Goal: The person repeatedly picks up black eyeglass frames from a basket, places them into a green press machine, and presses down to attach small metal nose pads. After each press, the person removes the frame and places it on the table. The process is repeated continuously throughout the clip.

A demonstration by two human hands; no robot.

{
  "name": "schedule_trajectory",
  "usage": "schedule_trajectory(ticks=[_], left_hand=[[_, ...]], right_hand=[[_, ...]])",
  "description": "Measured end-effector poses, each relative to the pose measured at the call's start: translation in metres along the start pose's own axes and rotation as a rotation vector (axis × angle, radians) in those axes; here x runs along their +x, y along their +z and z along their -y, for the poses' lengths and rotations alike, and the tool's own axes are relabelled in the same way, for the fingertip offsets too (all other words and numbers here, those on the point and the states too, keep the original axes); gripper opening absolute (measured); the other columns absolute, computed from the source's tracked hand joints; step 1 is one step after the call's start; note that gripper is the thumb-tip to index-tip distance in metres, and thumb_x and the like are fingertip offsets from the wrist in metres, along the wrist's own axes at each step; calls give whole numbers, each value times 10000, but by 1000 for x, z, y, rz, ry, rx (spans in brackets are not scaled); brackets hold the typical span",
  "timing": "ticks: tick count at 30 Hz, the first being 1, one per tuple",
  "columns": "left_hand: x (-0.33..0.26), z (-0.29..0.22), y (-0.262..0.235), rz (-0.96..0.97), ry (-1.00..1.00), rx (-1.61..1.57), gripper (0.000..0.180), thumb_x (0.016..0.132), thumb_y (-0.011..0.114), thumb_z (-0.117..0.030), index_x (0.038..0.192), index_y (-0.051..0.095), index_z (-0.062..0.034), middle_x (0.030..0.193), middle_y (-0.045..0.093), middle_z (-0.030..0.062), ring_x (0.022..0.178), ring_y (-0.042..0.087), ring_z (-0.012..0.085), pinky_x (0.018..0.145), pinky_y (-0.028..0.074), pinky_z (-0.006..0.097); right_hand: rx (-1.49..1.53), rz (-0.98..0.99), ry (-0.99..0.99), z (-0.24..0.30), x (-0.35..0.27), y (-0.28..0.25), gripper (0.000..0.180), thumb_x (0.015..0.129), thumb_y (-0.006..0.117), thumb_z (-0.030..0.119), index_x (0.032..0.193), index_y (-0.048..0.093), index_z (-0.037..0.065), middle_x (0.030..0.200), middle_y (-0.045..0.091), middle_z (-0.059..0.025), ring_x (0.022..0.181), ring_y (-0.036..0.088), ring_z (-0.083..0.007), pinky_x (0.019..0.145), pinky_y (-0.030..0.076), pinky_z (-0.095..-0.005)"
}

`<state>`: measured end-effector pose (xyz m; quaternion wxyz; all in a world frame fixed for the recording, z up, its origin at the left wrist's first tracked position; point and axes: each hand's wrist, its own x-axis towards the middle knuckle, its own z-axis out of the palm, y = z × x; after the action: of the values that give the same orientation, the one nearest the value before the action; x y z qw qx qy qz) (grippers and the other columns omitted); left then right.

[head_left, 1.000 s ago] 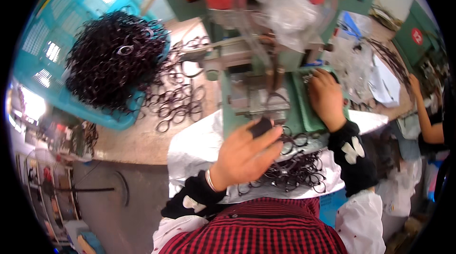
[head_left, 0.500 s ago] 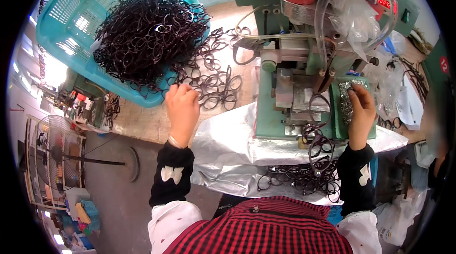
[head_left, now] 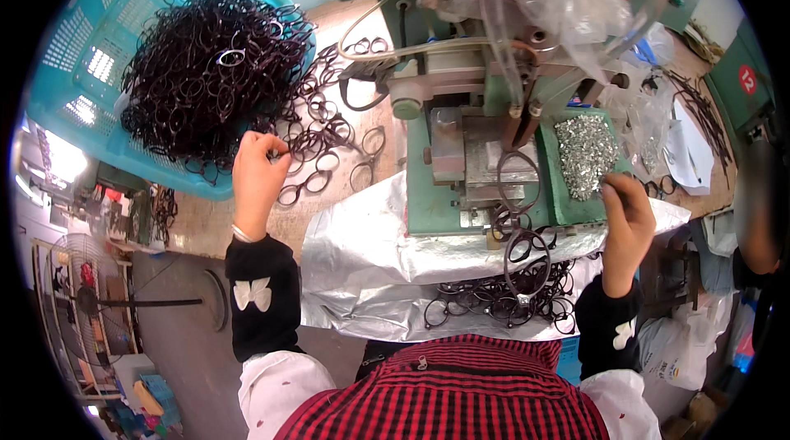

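My left hand is closed in a pinch at the loose dark eyeglass frames beside the basket; the fingertips seem to grip one of them. My right hand is also pinched closed, at the near right corner of a green tray of small shiny metal parts. Whatever its fingertips hold is too small to make out. Between my hands stands a green bench machine with a metal fixture. A dark eyeglass frame stands at the fixture's front, under the machine's tips.
A turquoise basket heaped with dark eyeglass frames sits at the far left. Silver sheeting covers the table's front edge, with more frames lying on it. Plastic bags and paper lie at the right.
The view has shifted, so the bench appears further left. My right hand has drawn back from the metal parts toward the tray's near corner. My left hand remains by the loose frames.
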<state>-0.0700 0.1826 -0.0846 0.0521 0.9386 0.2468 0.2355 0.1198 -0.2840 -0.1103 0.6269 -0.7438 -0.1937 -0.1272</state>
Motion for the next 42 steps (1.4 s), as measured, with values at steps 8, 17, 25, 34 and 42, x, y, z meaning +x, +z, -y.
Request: schedule_trajectory(ticks=[8, 17, 25, 34, 42], left_hand=[[-33, -14, 4, 374, -284, 127, 260, 751, 810, -270, 800, 722, -30, 720, 678, 108, 667, 646, 225, 610, 491, 353], [-35, -178, -54, -187, 155, -1244, 206, 1041, 527, -117, 1152, 640, 16, 895, 631, 62, 752, 537, 85, 635, 437, 218], [-24, -233, -71, -33, 162, -1372, 236, 1053, 517, -147, 1176, 605, 35, 868, 669, 89, 682, 592, 91, 604, 452, 205], [-51, -258, -26, 1134, -538, -1717, 462, 1082, 402, -425, 1152, 592, -9, 656, 580, 55, 489, 472, 90, 409, 347, 216], [-58, -255, -17, 1090, -537, -1694, 469, 1087, 393, -437, 1165, 595, -21, 701, 600, 61, 512, 505, 88, 430, 375, 204]], right_hand=[[353, 201, 19, 49, 34, 102, 342, 801, 714, -26, 1134, 639, -22, 960, 675, -34, 912, 624, -122, 859, 487, -264], [599, 251, 271, 69, 29, 96, 456, 831, 690, -61, 1262, 550, -21, 918, 655, -35, 880, 608, -76, 816, 465, -219], [528, 237, 164, 92, 15, 89, 407, 845, 667, -33, 1245, 597, -14, 1137, 690, -106, 1062, 637, -149, 952, 482, -303], [-723, 111, -294, -39, 42, 19, 209, 745, 768, 129, 947, 734, 88, 1173, 643, -207, 1239, 544, -407, 992, 470, -478], [-735, 338, -571, -38, 54, 47, 119, 810, 685, 95, 919, 641, 80, 1286, 607, -143, 1269, 543, -351, 877, 512, -461]])
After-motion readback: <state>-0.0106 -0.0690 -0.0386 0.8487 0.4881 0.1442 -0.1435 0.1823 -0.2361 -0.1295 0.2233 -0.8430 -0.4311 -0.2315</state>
